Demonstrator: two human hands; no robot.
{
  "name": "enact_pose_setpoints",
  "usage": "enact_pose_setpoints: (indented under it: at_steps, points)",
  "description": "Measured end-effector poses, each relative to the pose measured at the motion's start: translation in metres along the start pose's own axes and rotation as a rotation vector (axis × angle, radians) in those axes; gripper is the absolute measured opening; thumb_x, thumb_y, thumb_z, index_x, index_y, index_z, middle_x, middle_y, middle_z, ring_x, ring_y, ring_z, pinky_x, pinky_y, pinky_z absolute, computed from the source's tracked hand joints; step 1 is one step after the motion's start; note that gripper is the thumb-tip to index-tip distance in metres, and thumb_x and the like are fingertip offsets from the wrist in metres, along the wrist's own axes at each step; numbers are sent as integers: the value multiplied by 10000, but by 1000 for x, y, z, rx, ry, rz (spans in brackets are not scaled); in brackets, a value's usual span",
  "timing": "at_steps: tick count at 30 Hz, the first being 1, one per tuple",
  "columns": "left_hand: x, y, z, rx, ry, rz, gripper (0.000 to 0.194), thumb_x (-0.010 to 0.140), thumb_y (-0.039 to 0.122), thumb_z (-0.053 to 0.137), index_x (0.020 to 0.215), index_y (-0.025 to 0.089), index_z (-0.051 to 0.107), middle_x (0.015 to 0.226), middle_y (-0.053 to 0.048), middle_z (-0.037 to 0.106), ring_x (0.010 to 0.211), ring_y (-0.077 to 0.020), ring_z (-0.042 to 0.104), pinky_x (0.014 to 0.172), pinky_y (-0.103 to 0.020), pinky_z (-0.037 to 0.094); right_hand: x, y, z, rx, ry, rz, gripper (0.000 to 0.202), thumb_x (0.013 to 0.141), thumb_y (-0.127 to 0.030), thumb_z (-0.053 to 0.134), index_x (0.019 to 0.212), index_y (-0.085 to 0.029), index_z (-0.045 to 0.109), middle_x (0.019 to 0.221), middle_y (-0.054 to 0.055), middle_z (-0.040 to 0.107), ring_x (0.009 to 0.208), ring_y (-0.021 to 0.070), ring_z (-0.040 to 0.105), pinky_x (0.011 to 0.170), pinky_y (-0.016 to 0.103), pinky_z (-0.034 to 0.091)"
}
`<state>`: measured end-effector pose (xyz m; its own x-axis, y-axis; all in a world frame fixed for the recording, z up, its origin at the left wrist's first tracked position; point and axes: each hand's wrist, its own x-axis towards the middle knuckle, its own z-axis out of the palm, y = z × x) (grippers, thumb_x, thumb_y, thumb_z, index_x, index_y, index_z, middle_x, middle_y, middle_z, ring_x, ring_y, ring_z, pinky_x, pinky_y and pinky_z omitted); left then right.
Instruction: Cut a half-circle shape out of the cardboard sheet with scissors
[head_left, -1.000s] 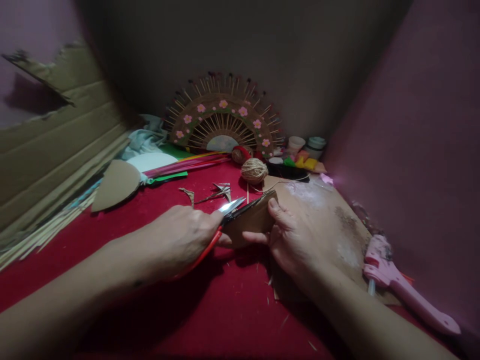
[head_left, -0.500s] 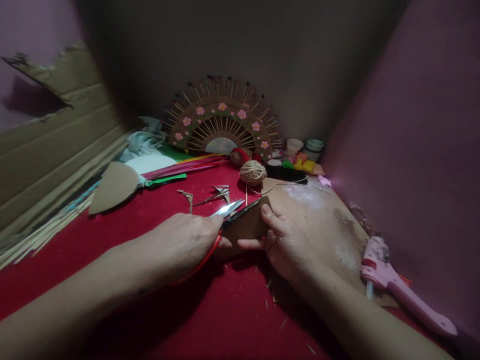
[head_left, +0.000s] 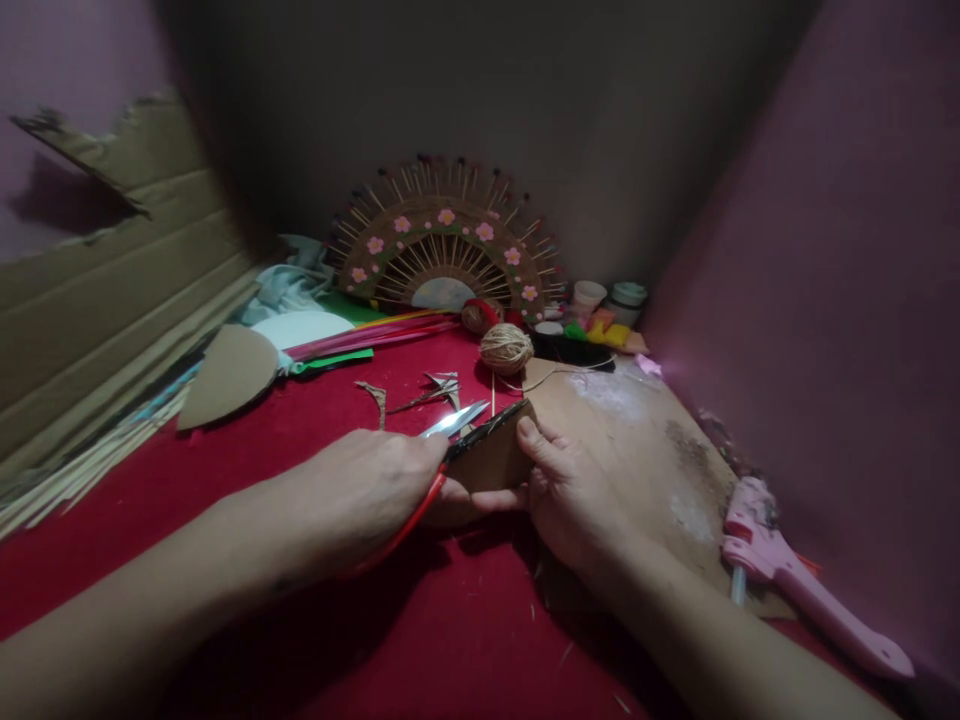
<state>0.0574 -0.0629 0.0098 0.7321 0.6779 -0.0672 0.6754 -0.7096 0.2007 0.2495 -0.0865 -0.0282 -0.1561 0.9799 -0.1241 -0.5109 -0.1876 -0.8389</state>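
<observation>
My left hand is closed around the red handles of a pair of scissors, whose bright blades point away to the right. Between both hands is a piece of cardboard with a black far edge. My right hand pinches its right end, thumb on top and fingers beneath. The scissor blades lie beside the black edge; whether they touch it I cannot tell. Curved cardboard scraps lie on the red cloth beyond the blades.
A fan-shaped stick ornament with pink flowers stands at the back. Twine balls sit before it. A cardboard sheet and a pink glue gun lie right. Thin sticks and a cardboard cutout lie left.
The cardboard piece and my right hand have shifted slightly left and down. My left hand stays on the scissors, almost in the same place.
</observation>
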Motion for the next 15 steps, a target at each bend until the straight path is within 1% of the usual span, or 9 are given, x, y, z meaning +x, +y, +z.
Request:
enact_pose_setpoints:
  at_steps: [1,4,7,9,11,13,14,15]
  points:
    - [0,0,0,-16,-24,-20,351,939,459,335,1027,228,583,806,-29,670,614,-157,615,512,-253,357,0,0,0,-2,-3,1,334,802,-394,636,1055,-177,618,957,100,724,875,250,700,609,352,630]
    - [-2,-3,5,10,0,-79,439,930,520,313,1107,201,557,753,-46,658,592,-190,612,497,-278,334,0,0,0,5,2,5,340,787,-389,652,1046,-171,620,950,103,726,858,249,704,609,354,630]
    - [-2,-10,13,105,54,-45,442,937,495,299,1200,217,520,696,-44,645,558,-203,590,474,-300,277,1,0,-1,22,13,20,306,790,-365,650,1026,-174,618,943,92,728,849,243,706,605,353,630]
    - [0,-11,15,117,60,-25,404,936,485,316,1172,246,539,675,-34,643,535,-187,576,465,-298,256,1,0,-1,25,8,24,294,799,-358,640,1027,-174,616,923,87,730,828,234,708,588,339,628]
    - [3,-10,15,83,35,-80,398,911,525,358,1111,253,569,660,-24,645,509,-170,565,456,-285,262,1,0,0,19,-12,26,291,805,-361,633,1021,-167,618,891,88,731,792,225,711,564,321,623]
    - [5,-6,13,35,8,-151,437,873,577,394,1083,243,581,643,-18,646,488,-168,561,448,-276,283,0,2,0,13,-36,29,280,804,-363,635,994,-159,620,865,90,730,752,216,711,534,301,615]
    - [6,-5,13,4,15,-158,457,862,592,399,1093,239,576,648,-17,650,494,-170,569,454,-273,300,-1,2,1,11,-46,31,276,803,-364,636,985,-158,619,861,90,728,735,212,711,520,291,611]
    - [6,-5,13,-27,46,-147,464,859,597,398,1103,241,569,663,-17,657,507,-170,578,465,-270,318,-1,3,1,10,-56,30,275,804,-365,635,984,-158,618,861,90,727,723,208,710,507,284,607]
